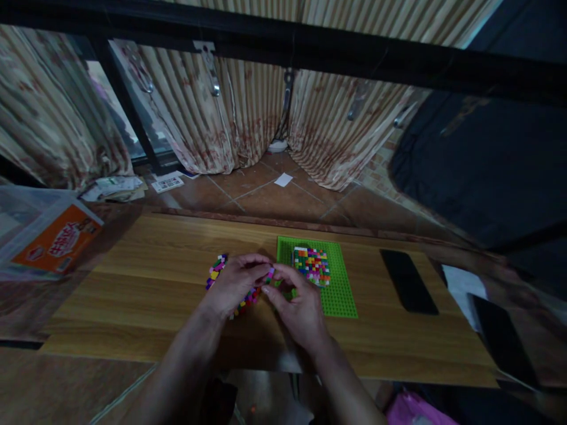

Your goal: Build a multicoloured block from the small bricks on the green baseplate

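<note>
A green studded baseplate (341, 289) lies on the wooden table (146, 277), with a patch of small multicoloured bricks (312, 264) built on its upper middle. Left of the plate sits a loose pile of small coloured bricks (216, 271), partly hidden under my left hand (234, 282). My left hand curls over that pile, its fingertips pinched on a small pink brick (270, 274). My right hand (297, 306) meets it fingertip to fingertip at the plate's left edge, fingers closed on the same small brick.
A black phone (408, 280) lies right of the baseplate; a second dark device (502, 339) rests at the table's right end by a white sheet (460, 284). An orange packet in a clear bag (57, 239) sits at the left. Curtains and tiled floor lie beyond.
</note>
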A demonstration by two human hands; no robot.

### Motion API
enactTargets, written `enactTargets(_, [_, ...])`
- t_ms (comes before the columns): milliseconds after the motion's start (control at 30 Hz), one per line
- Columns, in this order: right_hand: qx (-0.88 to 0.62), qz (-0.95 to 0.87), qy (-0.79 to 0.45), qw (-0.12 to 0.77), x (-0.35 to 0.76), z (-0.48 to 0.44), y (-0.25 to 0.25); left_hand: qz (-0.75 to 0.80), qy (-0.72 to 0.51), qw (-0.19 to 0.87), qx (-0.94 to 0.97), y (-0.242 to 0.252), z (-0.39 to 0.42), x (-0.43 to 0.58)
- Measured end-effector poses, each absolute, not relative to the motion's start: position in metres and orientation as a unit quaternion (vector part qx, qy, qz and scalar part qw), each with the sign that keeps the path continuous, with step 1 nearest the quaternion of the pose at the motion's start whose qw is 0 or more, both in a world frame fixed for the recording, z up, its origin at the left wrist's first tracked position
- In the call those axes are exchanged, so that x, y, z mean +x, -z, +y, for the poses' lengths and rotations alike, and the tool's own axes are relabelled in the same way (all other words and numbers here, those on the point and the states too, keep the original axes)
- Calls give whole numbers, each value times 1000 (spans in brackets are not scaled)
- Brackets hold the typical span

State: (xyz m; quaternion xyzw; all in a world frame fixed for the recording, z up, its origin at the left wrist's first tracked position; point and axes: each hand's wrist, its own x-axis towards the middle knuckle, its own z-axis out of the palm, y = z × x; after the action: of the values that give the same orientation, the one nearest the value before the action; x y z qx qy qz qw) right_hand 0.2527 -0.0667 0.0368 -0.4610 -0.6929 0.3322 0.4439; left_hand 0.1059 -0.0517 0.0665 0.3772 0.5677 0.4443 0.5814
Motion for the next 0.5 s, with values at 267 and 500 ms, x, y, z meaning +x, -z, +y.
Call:
enactTargets(267, [-492,-638,-332,491,257,-63,-34,551,-485,613,293,-65,-51,121])
enactTargets(500, [-485,-605,-359,519,269,-57,-29,520,-439,639,358,-66,-53,121])
